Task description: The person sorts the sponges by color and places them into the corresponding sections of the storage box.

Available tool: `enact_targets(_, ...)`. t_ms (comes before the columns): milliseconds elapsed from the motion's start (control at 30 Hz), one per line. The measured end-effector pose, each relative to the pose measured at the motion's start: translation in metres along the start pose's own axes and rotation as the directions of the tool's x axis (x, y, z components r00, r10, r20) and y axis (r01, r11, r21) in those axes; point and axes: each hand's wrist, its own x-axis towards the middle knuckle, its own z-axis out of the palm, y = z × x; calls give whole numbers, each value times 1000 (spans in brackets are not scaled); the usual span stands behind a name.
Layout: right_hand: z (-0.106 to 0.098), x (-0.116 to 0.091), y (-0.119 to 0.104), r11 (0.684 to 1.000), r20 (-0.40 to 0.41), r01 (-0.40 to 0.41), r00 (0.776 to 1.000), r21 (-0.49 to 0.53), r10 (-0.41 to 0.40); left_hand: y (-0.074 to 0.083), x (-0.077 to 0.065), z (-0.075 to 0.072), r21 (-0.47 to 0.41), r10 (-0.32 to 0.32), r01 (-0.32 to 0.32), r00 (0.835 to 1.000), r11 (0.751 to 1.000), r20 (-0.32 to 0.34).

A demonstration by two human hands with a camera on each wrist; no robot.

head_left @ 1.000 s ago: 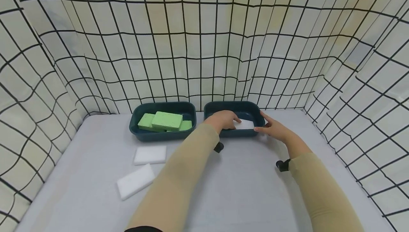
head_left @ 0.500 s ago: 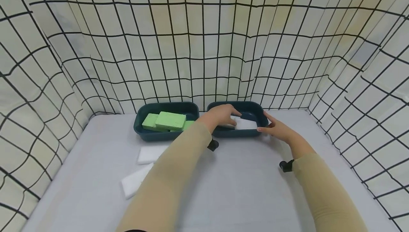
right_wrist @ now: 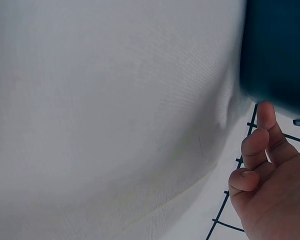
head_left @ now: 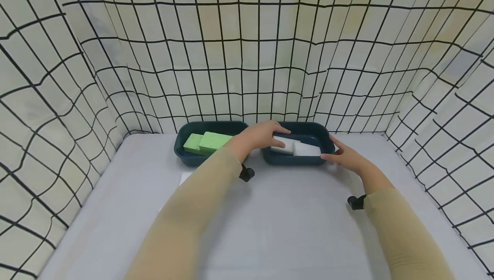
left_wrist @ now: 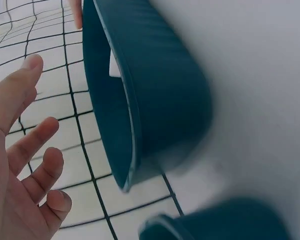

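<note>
Two white sponges lie in the right dark teal bin (head_left: 291,160): the right-hand white sponge (head_left: 307,150) and another white sponge (head_left: 283,146) partly behind my left fingers. My left hand (head_left: 260,135) hovers over the bin's left end, fingers spread and holding nothing. In the left wrist view its palm and fingertips show apart from the bin wall (left_wrist: 165,90). My right hand (head_left: 347,158) holds the bin's right end, thumb at the front corner and fingers along the side. In the right wrist view a fingertip meets the bin's outer wall (right_wrist: 280,55).
Beside it stands a second teal bin (head_left: 184,156) with green sponges (head_left: 213,142), partly covered by my left forearm. A white sponge (head_left: 185,177) peeks out on the table (head_left: 278,220) from behind the sleeve. Black netting (head_left: 247,70) over white cloth rises behind and at both sides.
My left hand has drawn back leftward from inside the right bin, letting go of a white sponge there. The right hand stays at the bin's end. The view has shifted slightly left.
</note>
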Motion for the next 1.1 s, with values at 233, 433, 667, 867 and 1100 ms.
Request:
enact_targets(233, -1, -4, 0, 1000, 5, 11, 1000, -3, -11, -20, -33, -5, 38, -35, 37, 998, 999, -52)
enact_targets(433, 0, -7, -3, 1000, 2, 15, 1000, -19, -15, -41, -76, -13, 44, -11, 15, 996, 999, -84)
enact_targets(667, -1, -5, -2, 1000, 9, 20, 1000, -19, -20, -60, -126, -13, 49, -9, 14, 995, 999, -101)
enact_targets(867, -1, -9, -6, 999, 13, 31, 999, -33, -30, -77, -170, -3, 48, -33, 39, 993, 998, -115)
enact_targets(1100, 0, -13, -9, 998, 13, 50, 999, -43, -50, -98, -228, 11, 50, -115, 121, 989, 991, -96)
